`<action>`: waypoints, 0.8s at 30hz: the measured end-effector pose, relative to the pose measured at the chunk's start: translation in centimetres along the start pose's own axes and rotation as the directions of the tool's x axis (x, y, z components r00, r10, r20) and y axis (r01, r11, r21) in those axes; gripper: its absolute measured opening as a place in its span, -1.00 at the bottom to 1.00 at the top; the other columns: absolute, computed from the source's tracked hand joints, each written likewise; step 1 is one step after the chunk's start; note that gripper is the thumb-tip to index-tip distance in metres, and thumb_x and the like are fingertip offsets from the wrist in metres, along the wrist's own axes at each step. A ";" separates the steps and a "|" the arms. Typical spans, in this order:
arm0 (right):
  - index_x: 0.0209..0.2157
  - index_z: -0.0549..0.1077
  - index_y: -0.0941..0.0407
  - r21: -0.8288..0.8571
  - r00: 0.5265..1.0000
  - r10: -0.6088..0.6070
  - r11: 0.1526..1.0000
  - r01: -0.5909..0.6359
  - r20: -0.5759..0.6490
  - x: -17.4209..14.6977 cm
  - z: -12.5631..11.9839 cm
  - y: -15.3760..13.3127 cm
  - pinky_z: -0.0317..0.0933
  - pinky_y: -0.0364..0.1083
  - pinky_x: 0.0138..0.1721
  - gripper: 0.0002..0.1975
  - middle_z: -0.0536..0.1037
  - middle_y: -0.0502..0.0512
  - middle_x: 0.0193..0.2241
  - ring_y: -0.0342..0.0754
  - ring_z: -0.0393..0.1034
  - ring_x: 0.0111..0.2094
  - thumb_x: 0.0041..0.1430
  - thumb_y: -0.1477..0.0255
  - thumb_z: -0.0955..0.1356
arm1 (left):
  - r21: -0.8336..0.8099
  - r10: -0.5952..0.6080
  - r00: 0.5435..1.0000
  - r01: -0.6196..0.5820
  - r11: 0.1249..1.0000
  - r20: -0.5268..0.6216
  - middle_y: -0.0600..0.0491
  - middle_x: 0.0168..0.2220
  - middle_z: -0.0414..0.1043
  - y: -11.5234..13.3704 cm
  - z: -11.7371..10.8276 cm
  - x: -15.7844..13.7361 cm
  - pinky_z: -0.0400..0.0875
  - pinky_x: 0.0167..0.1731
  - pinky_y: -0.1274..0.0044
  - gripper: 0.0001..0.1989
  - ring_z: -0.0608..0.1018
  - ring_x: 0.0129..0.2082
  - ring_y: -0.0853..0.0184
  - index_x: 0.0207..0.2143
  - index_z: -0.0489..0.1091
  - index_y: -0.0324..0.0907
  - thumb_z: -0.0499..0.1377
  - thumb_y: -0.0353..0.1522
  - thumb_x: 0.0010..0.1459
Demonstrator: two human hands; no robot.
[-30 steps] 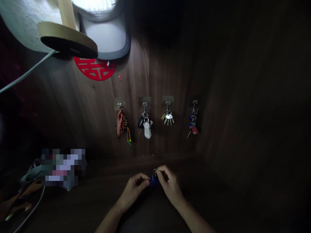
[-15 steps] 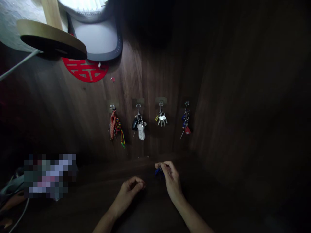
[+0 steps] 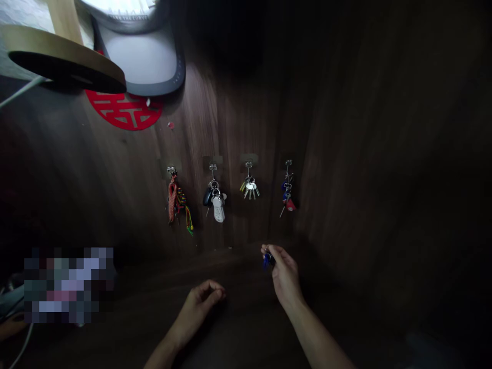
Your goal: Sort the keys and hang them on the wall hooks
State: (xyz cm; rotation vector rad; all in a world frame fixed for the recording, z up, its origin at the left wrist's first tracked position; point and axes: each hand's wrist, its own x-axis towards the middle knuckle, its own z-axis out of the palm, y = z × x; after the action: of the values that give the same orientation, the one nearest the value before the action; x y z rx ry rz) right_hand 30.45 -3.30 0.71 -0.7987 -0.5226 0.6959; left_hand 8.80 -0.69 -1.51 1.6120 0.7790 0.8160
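My right hand is closed in a pinch on a small key ring with blue and dark pieces hanging below the fingertips. Details of those pieces are too dim and small to read. Lower and to the left, my left hand is curled with thumb against fingers, and nothing shows in it. Above the right hand, a key bunch with a red tag and blue parts hangs from a hook on the wood panel. The right hand is below that bunch and apart from it.
Further left hang silver keys, a bunch with a white fob and a braided orange strap. A grey cap, a round lamp base and a red paper cutout are at upper left. Blurred-out items lie at lower left.
My right hand has moved right and slightly up with the key ring. The left hand keeps its curled shape. The whole view has shifted a little, so the wall things appear further left.
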 end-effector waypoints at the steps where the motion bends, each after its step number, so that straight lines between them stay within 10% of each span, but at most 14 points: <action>1: -0.52 0.48 0.12 -0.001 1.000 0.006 1.000 -0.006 -0.015 0.2 0.0 -0.3 0.31 -0.14 -0.33 -0.79 0.56 0.00 -0.49 -0.10 0.45 -0.40 -0.21 0.32 0.49 | 0.008 0.002 1.000 -0.002 1.000 -0.002 0.13 -0.49 0.33 0.1 0.0 0.0 0.23 -0.30 0.57 -0.67 0.35 -0.42 0.38 -0.47 0.39 -0.19 0.16 -0.09 0.02; 8: -0.48 0.46 0.11 -0.127 0.979 -0.197 0.974 0.188 -0.059 4.1 0.1 -3.8 0.26 -0.19 -0.45 -0.77 0.52 -0.04 -0.53 -0.16 0.39 -0.48 -0.18 0.28 0.47 | 0.021 -0.014 1.000 0.014 1.000 -0.015 0.13 -0.50 0.33 0.9 0.3 -0.2 0.22 -0.33 0.57 -0.67 0.34 -0.43 0.37 -0.47 0.39 -0.19 0.17 -0.08 -0.01; 14: -0.49 0.47 0.14 -0.325 0.870 -0.487 0.837 0.440 -0.077 9.9 1.3 -8.3 0.20 -0.19 -0.47 -0.79 0.48 -0.05 -0.56 -0.15 0.34 -0.50 -0.14 0.28 0.42 | 0.020 0.003 1.000 -0.003 1.000 -0.017 0.13 -0.50 0.33 -0.1 0.1 0.1 0.22 -0.34 0.58 -0.66 0.34 -0.43 0.37 -0.48 0.38 -0.18 0.17 -0.07 0.00; 24: -0.56 0.45 0.16 -0.360 0.796 -0.592 0.775 0.520 -0.125 16.4 4.5 -12.5 0.12 -0.19 -0.54 -0.88 0.42 -0.08 -0.63 -0.20 0.25 -0.58 -0.19 0.39 0.40 | -0.070 -0.031 0.999 0.029 0.997 -0.022 0.14 -0.52 0.30 -0.4 0.2 0.4 0.20 -0.38 0.59 -0.62 0.31 -0.46 0.40 -0.49 0.37 -0.20 0.19 -0.04 -0.04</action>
State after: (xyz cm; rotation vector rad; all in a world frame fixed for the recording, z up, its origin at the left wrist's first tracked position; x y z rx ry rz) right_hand 42.86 4.51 15.94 -0.9419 -0.6260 -0.0477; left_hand 9.15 -0.33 -1.91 1.5279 0.7810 0.8333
